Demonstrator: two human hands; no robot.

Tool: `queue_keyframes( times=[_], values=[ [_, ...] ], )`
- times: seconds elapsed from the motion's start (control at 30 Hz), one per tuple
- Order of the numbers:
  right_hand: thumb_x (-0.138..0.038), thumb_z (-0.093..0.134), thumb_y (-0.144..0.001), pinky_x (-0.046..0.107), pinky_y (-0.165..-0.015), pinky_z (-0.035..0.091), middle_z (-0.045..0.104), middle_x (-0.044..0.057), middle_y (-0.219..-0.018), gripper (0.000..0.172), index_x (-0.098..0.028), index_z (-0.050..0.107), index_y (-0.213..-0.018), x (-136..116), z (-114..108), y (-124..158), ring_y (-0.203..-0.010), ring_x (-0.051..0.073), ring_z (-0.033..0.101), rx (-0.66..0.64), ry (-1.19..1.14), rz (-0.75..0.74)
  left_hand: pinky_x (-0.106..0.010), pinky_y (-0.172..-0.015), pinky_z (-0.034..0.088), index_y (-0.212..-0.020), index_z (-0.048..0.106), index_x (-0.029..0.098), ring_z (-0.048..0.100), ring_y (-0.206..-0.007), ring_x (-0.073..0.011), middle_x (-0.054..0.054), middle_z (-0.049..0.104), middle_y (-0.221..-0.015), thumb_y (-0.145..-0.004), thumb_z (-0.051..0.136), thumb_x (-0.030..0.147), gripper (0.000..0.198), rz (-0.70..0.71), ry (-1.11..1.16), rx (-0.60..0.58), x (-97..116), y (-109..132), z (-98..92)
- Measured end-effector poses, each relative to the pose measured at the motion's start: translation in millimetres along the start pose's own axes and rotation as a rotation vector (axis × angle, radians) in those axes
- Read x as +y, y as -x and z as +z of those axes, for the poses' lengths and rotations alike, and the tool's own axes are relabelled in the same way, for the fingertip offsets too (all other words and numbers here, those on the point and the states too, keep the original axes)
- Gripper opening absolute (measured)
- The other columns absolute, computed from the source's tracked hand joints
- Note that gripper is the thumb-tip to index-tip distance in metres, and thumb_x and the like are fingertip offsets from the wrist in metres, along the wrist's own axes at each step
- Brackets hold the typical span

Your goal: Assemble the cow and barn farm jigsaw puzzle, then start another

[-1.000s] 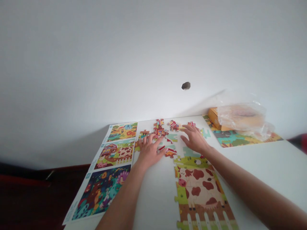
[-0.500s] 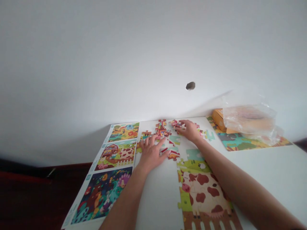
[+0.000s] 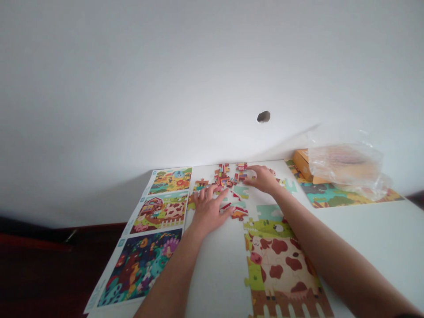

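My left hand [image 3: 209, 211] lies palm down with its fingers spread, over the lower edge of a loose group of jigsaw pieces [image 3: 224, 181]. Near its thumb is a red and white roof piece [image 3: 239, 213]. At the back of the table, my right hand [image 3: 263, 179] has its thumb and index finger at the edges of a small red and purple jigsaw piece [image 3: 241, 177]. Just beyond it lies a red barn piece [image 3: 242, 166]. A joined puzzle section with a spotted cow [image 3: 281, 265] lies below, partly covered by my right forearm.
A picture sheet with three scenes [image 3: 161, 212] lies at the left. At the right, an orange box [image 3: 302, 163] and a clear plastic bag [image 3: 346, 163] sit on another colourful puzzle picture [image 3: 354, 199]. A white wall with a hole [image 3: 264, 116] rises behind the table.
The red barn piece has turned straighter and now shows more fully, apart from the piece at my right fingertips. My left hand has hardly moved.
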State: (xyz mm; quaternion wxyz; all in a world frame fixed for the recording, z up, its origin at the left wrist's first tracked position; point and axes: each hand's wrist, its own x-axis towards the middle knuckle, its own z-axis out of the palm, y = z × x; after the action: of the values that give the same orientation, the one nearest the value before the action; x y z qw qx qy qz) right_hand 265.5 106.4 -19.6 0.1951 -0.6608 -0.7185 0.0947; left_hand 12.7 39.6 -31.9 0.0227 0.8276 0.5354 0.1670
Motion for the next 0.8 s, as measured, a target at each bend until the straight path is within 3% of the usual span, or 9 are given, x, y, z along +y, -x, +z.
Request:
queue_keyframes(
  times=[0.1, 0.3, 0.47, 0.6, 0.7, 0.8],
  values=[
    [-0.051, 0.075, -0.076, 0.047, -0.097, 0.037, 0.065, 0.012, -0.128, 0.065, -0.025, 0.058, -0.134, 3, -7, 2, -0.118, 0.034, 0.055, -0.105, 0.123, 0.010, -0.057, -0.107, 0.027, -0.135, 0.060, 0.038, 0.043, -0.122, -0.0360, -0.007, 0.051, -0.140, -0.084, 0.064, 0.057, 0.055, -0.005, 0.000, -0.008, 1, 0, -0.7],
    [-0.050, 0.074, -0.076, 0.046, -0.094, 0.038, 0.067, 0.013, -0.120, 0.060, -0.022, 0.062, -0.128, 5, -8, 2, -0.114, 0.033, 0.057, -0.152, 0.150, 0.062, -0.059, -0.110, 0.024, -0.134, 0.061, 0.036, 0.042, -0.126, -0.0352, -0.008, 0.051, -0.139, -0.088, 0.062, 0.050, 0.048, -0.016, -0.003, 0.010, 0, 0, 1.3],
    [-0.049, 0.077, -0.070, 0.044, -0.090, 0.039, 0.071, 0.014, -0.107, 0.042, -0.021, 0.075, -0.100, -3, -10, 2, -0.106, 0.034, 0.062, -0.137, 0.146, 0.128, -0.058, -0.113, 0.024, -0.135, 0.060, 0.037, 0.037, -0.132, -0.0337, -0.006, 0.050, -0.145, -0.095, 0.054, 0.040, 0.040, 0.077, 0.051, -0.001, 3, 0, -3.1],
    [-0.043, 0.064, -0.082, 0.035, -0.077, 0.043, 0.074, 0.014, -0.087, 0.028, -0.018, 0.075, -0.081, -9, -25, 4, -0.089, 0.028, 0.068, -0.101, 0.107, 0.196, -0.058, -0.115, 0.022, -0.133, 0.061, 0.040, 0.029, -0.138, -0.0336, 0.001, 0.048, -0.151, -0.096, 0.053, 0.033, 0.038, 0.259, 0.118, -0.085, 8, 2, -5.0],
    [-0.037, 0.059, -0.085, 0.027, -0.062, 0.042, 0.073, 0.008, -0.070, 0.025, -0.018, 0.072, -0.075, -10, -41, 13, -0.073, 0.020, 0.068, -0.103, -0.028, 0.212, -0.062, -0.114, 0.020, -0.132, 0.061, 0.040, 0.030, -0.139, -0.0330, 0.003, 0.053, -0.147, -0.096, 0.049, 0.020, 0.043, 0.229, 0.133, -0.117, 7, 2, 1.2],
    [-0.034, 0.064, -0.080, 0.024, -0.055, 0.042, 0.072, 0.003, -0.065, 0.017, -0.018, 0.070, -0.084, -9, -47, 35, -0.062, 0.017, 0.066, -0.102, -0.366, 0.228, -0.062, -0.114, 0.018, -0.133, 0.060, 0.039, 0.033, -0.138, -0.0314, 0.003, 0.054, -0.147, -0.094, 0.046, 0.012, 0.049, 0.157, 0.121, -0.073, 5, 2, 6.3]
  ],
)
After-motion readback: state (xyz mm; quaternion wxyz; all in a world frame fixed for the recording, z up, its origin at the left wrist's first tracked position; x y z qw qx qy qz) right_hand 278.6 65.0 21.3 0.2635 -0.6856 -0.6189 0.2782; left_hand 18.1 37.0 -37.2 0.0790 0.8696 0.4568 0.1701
